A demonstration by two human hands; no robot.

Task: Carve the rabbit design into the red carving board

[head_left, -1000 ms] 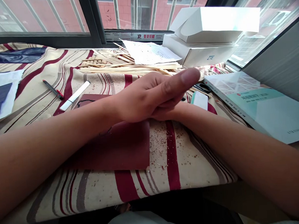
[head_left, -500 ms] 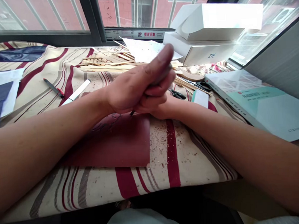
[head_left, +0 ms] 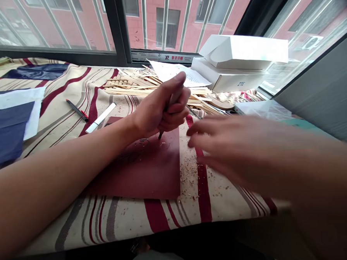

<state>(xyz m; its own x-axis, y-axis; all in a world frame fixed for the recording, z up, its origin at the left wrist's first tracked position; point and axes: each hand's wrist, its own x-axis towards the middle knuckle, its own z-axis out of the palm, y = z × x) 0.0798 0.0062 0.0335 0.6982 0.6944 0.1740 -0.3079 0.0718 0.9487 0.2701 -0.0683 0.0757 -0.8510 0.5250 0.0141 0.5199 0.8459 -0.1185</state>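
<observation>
My left hand [head_left: 160,110] is wrapped round a slim carving tool [head_left: 160,135], thumb uppermost. Most of the tool is hidden in the fist; its dark tip points down at the board. Below lies a dark red, flat board [head_left: 147,178] with thin cut lines and small curls of shaving near the tip. To the right, my right hand [head_left: 220,141] hovers over the tablecloth, blurred by motion, its fingers apart and holding nothing visible. It is apart from the left hand.
A striped cloth [head_left: 224,205] strewn with crumbs covers the table. A red-and-black pen [head_left: 77,110] and a white marker [head_left: 100,117] lie left. Behind are wooden strips [head_left: 130,89], paper [head_left: 176,73] and white boxes [head_left: 231,76]; a book [head_left: 262,108] sits right.
My right hand has come away from beneath the left fist and moved right, its fingers opening. My left hand still grips the tool. The view has tilted up slightly.
</observation>
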